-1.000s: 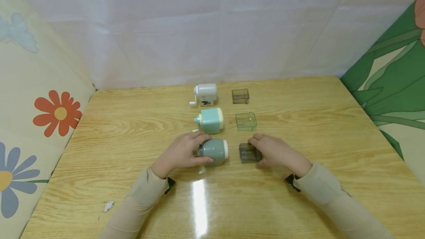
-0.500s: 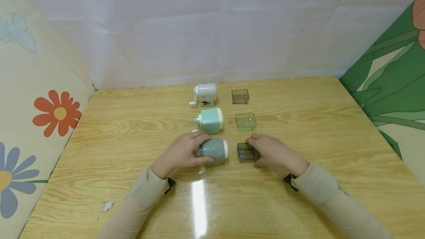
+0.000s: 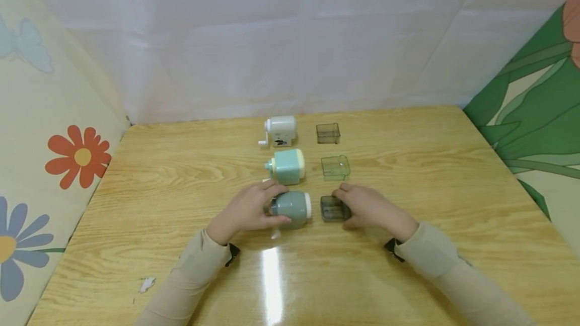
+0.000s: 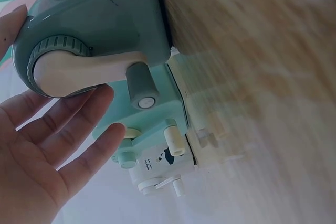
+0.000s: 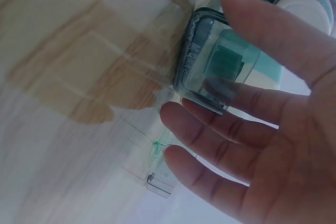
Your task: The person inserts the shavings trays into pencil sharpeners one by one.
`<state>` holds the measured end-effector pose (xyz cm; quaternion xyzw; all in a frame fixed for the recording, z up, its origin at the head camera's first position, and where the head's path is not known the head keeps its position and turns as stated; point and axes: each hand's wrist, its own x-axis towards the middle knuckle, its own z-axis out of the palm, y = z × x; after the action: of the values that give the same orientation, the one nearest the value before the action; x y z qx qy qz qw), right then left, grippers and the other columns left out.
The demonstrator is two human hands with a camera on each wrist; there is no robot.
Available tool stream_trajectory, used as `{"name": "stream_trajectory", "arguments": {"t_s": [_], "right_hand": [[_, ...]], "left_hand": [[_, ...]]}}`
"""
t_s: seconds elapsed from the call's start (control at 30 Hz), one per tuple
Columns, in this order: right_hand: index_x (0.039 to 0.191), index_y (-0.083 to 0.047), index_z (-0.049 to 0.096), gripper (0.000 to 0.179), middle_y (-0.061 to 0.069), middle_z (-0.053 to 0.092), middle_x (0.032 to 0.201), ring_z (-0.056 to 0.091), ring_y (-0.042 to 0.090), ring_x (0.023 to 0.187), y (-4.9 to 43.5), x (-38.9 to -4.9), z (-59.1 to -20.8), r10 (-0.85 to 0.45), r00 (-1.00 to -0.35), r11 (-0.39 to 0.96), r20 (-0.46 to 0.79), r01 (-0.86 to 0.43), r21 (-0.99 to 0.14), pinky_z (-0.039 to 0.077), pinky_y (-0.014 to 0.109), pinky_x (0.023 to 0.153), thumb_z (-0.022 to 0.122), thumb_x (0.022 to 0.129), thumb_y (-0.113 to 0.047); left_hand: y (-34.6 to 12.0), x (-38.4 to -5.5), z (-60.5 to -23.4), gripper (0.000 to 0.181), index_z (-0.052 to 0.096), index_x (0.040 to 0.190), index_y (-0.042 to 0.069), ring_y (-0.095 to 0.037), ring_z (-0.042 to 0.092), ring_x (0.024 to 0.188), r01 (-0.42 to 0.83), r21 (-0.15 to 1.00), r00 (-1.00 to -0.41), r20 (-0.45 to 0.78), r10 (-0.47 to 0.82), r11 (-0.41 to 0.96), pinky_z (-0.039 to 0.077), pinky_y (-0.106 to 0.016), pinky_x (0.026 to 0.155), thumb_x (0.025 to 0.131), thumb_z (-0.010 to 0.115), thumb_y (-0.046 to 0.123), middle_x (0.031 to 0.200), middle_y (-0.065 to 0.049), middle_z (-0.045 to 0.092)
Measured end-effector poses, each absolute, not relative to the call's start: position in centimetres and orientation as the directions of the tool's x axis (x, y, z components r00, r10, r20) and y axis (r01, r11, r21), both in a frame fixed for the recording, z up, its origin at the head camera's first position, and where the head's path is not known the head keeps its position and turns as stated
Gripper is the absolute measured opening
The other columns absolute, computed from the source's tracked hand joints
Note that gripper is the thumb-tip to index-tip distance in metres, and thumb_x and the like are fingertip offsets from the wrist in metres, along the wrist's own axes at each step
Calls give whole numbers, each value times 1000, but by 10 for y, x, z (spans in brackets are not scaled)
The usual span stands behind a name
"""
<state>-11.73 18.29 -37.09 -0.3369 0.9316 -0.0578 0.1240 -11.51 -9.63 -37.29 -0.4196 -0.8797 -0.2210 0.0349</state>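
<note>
My left hand [image 3: 249, 208] grips a grey-green crank pencil sharpener [image 3: 293, 210] from its crank side, thumb and fingers on either side of the body. In the left wrist view its pale crank arm [image 4: 89, 69] with a dark green knob faces the palm. Across a small gap to the right, my right hand [image 3: 373, 208] holds a dark see-through shavings drawer [image 3: 330, 209] between thumb and fingers. The right wrist view shows this drawer [image 5: 202, 61] low at the tabletop, its other fingers spread beside it.
Behind stand a mint-and-cream sharpener [image 3: 287, 166] and a white sharpener [image 3: 283, 130]. To their right lie a green clear drawer [image 3: 335, 167] and a brownish clear drawer [image 3: 328, 134]. A white scrap mark [image 3: 147, 284] shows at the table's front left.
My right hand has slid the dark drawer a little to the left, narrowing the gap to the grey-green sharpener. The left hand and that sharpener keep their place.
</note>
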Motion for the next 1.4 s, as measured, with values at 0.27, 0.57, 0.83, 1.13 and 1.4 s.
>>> {"name": "stream_trajectory", "arguments": {"t_s": [0.27, 0.57, 0.83, 1.13, 1.4], "right_hand": [[115, 4, 54, 66, 11, 56, 99, 58, 25, 82, 181, -118, -372, -653, -737, 756, -174, -623, -201, 52, 38, 71, 83, 63, -24], [115, 4, 55, 65, 11, 56, 100, 58, 24, 83, 178, -117, -373, -655, -738, 754, -162, -627, -197, 52, 38, 70, 83, 63, -24], [116, 6, 54, 67, 13, 56, 102, 58, 26, 85, 176, -117, -374, -661, -735, 749, -152, -633, -195, 52, 39, 73, 83, 64, -24], [117, 6, 53, 66, 14, 56, 102, 58, 26, 85, 171, -116, -372, -661, -733, 749, -158, -632, -199, 52, 38, 73, 82, 65, -24], [117, 5, 54, 64, 13, 56, 102, 58, 26, 85, 169, -115, -370, -656, -736, 753, -165, -627, -200, 52, 38, 73, 81, 66, -24]], "left_hand": [[-96, -115, -374, 58, 57, 115, 3, -12, 55, 78, 745, 373, -653, 235, 720, 553, 48, -21, 63, 76, 70, 44, 99, -7, 60], [-97, -114, -375, 57, 57, 115, 4, -13, 56, 77, 748, 384, -649, 251, 718, 541, 48, -21, 63, 76, 70, 43, 99, -6, 60], [-97, -116, -376, 57, 57, 115, 4, -12, 55, 76, 746, 394, -650, 254, 717, 537, 48, -20, 62, 76, 70, 43, 99, -6, 59], [-97, -115, -377, 57, 57, 115, 4, -13, 56, 77, 743, 404, -651, 253, 716, 533, 48, -21, 63, 75, 71, 42, 99, -6, 59], [-96, -115, -376, 57, 57, 115, 5, -12, 56, 78, 729, 414, -664, 238, 709, 544, 48, -21, 63, 75, 71, 43, 99, -6, 60]]}}
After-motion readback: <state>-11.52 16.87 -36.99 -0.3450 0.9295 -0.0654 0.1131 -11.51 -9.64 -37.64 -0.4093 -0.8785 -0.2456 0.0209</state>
